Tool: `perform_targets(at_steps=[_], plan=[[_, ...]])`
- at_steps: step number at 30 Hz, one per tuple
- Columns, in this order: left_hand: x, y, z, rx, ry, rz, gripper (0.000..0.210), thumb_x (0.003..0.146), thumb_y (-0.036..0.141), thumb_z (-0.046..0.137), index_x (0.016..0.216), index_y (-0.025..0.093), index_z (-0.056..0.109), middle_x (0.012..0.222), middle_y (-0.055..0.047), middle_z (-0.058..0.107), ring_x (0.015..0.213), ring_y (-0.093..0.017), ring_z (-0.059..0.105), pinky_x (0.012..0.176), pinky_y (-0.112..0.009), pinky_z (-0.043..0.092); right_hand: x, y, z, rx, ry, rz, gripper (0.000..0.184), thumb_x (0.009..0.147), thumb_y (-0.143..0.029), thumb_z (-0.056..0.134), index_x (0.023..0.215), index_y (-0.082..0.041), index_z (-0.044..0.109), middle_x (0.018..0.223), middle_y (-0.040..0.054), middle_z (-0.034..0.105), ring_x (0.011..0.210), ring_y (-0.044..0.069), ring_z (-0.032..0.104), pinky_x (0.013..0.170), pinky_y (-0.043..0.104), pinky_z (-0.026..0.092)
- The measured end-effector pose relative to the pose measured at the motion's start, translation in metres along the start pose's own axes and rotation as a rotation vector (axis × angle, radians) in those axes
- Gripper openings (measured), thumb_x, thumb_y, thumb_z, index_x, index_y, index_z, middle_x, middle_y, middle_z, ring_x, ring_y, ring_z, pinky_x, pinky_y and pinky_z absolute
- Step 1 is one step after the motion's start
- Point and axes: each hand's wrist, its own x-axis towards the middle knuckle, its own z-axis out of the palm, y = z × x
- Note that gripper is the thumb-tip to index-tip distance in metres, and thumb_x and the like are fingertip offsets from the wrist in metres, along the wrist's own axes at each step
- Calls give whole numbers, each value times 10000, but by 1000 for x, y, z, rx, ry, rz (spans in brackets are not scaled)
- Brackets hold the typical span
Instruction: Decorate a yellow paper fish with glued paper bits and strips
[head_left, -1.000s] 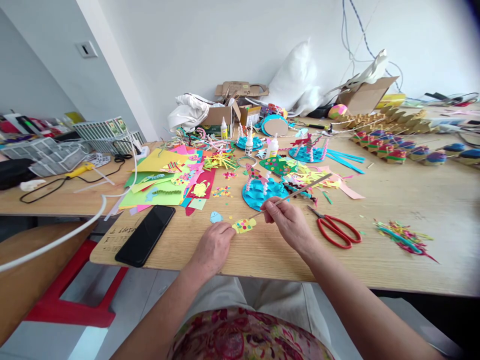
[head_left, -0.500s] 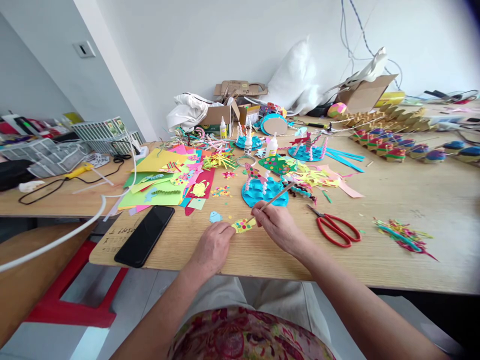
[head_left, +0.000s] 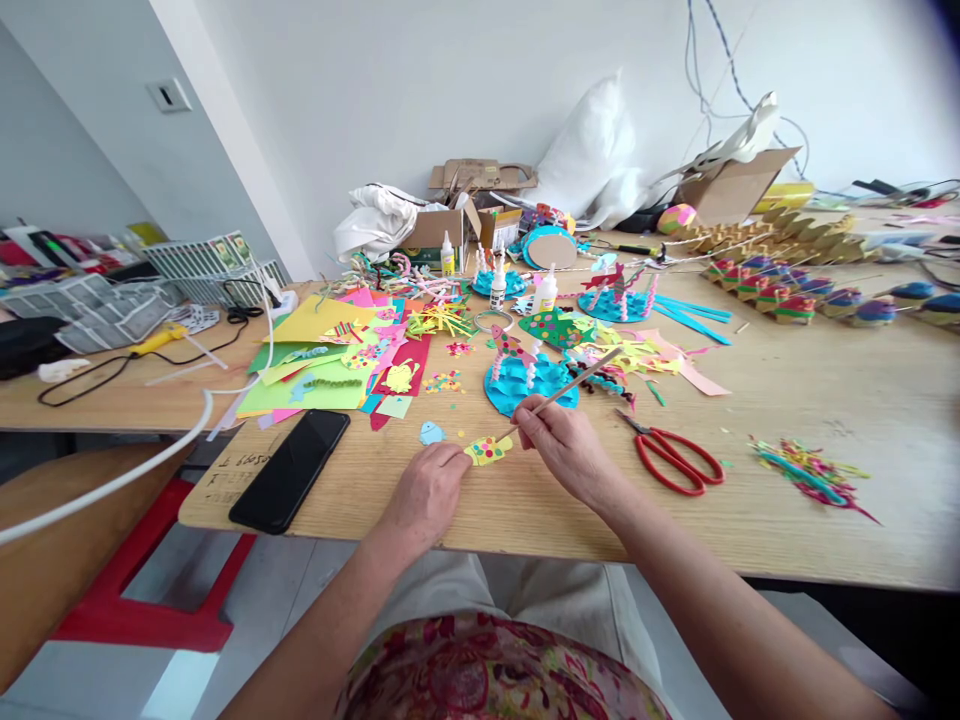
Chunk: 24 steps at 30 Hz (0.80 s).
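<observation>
A yellow paper fish with coloured dots lies flat on the table. My left hand is closed at its left end, fingertips pinching or pressing that edge. In my right hand is a thin wooden stick, slanting up to the right, its lower tip at the fish's upper right part. Just beyond lies a small light-blue paper fish. Behind my right hand stands a round blue base carrying a pink dotted fish on twisted pink posts.
Red-handled scissors lie right of my right arm, with a pile of coloured scraps farther right. A black phone is at the left. Coloured paper sheets, glue bottles and a green fish lie farther back.
My right hand has shifted slightly, and the stick's upper end now reaches farther up and to the right. My left hand stays at the yellow fish.
</observation>
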Motion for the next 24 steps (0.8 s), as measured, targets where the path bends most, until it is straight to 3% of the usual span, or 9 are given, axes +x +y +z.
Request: perform_targets(at_steps=[8,19,24], plan=[[1,2,-2,-13,-16,-5,180,819,55,405,850,142,560,918,-66,584,907,-178,523,819,-325,446,1,-3,3,-11,-45,1,255,836,-271,358,610,-201,453,557,6,531,524,140,503,531,242,349],[0,1,0,6,-9,3,210,804,35,411,897,148,562,937,-61,586,918,-178,525,825,-328,449,-1,8,0,103,88,32,328,869,-319,312,593,-201,444,605,0,514,556,115,495,547,214,377],[0,0,1,14,0,5,216,808,40,405,908,155,558,939,-55,584,915,-177,525,822,-331,451,-1,7,4,96,59,24,311,861,-314,329,597,-202,453,598,4,531,549,121,501,535,222,372]])
